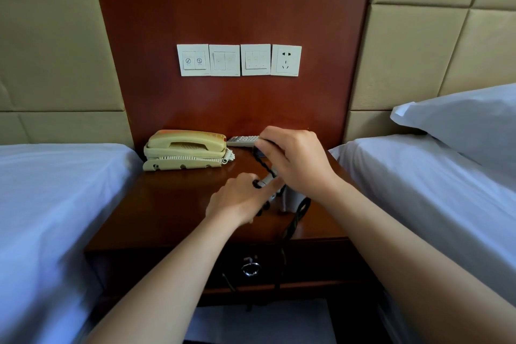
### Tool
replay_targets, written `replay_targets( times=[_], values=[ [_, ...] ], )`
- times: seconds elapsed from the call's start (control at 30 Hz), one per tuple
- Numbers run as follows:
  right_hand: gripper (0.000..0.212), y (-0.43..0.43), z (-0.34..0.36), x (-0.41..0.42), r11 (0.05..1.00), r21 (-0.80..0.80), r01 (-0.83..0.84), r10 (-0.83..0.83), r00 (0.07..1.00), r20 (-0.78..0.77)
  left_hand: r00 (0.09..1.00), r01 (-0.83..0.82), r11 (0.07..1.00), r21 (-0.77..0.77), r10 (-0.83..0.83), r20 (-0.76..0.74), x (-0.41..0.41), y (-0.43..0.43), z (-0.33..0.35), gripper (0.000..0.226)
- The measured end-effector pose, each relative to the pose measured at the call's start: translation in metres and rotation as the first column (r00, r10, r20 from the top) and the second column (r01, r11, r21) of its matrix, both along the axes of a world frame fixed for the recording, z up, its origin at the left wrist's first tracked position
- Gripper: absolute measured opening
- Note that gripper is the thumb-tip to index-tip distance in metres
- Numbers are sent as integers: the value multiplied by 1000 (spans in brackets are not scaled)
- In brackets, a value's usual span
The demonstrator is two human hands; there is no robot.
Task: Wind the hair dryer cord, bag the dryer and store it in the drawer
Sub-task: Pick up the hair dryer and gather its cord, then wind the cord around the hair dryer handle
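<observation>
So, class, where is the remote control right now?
In the head view, the remote control lies at the back of the nightstand, between the telephone and the right hand.

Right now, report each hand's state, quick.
Left hand: grips the handle of the white hair dryer.
Right hand: holds the black cord.

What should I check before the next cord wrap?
1. Wall socket free of plug: ok.
2. Left hand grip on hair dryer: ok, at the handle.
3. Right hand grip on cord: ok.
4. Cord slack gathered: not ok, it hangs over the nightstand edge.
5. Drawer open: not ok, shut.
6. Bag at hand: cannot tell, none in view.
</observation>
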State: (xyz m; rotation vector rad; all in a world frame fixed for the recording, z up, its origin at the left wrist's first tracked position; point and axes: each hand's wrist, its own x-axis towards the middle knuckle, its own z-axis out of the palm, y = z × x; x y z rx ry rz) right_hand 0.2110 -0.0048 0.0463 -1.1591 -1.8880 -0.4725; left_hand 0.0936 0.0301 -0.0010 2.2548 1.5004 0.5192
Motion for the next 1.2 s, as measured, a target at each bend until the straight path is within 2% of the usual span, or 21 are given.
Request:
replay_targets(
  times=[0.1,0.27,0.37,0.43,0.57,0.63,0.7,0.77,0.87,0.97,1.03,1.07,1.13,1.2],
  values=[
    [41,1,0,2,1000,-6,-18,18,1000,-8,999,-40,999,22,40,19,-3,1,0,63],
    [39,-2,2,9,999,-39,-18,19,1000,25,997,-49,986,161,58,-53,-5,2,-2,50],
    [35,1,7,23,992,-84,94,-90,995,53,997,-9,980,197,24,-71,-3,-2,-2,41],
    [35,4,10,37,965,-174,196,-191,981,46,997,19,980,198,-2,-83,-3,-3,1,39],
    [42,8,10,58,899,-294,326,-311,946,97,995,78,989,129,-69,-70,-9,0,8,39],
    [43,8,7,65,890,-338,305,-290,952,96,989,144,988,52,-145,21,-14,7,10,44],
    [41,11,5,73,890,-409,203,-200,979,50,952,248,968,-32,-237,193,-18,13,11,48],
    [38,14,2,80,879,-473,62,-98,994,-51,885,341,934,-105,-281,370,-18,13,12,44],
    [33,14,-7,82,824,-560,-89,-51,972,-229,805,422,888,-184,-273,526,-15,9,16,42],
    [52,12,-18,82,784,-618,-64,-93,971,-219,726,464,853,-240,-210,655,-16,10,13,47],
    [55,11,-22,81,745,-665,-56,-111,972,-206,667,463,836,-295,-110,737,-18,13,11,47],
    [50,9,-23,80,727,-683,-70,-101,973,-207,633,467,824,-320,-59,772,-19,15,10,45],
    [24,7,-31,73,698,-708,-106,-82,971,-226,562,479,803,-353,28,827,-21,17,9,46],
    [24,4,-37,63,711,-697,-94,-63,979,-196,508,466,805,-367,96,856,-24,20,7,49]
  ],
)
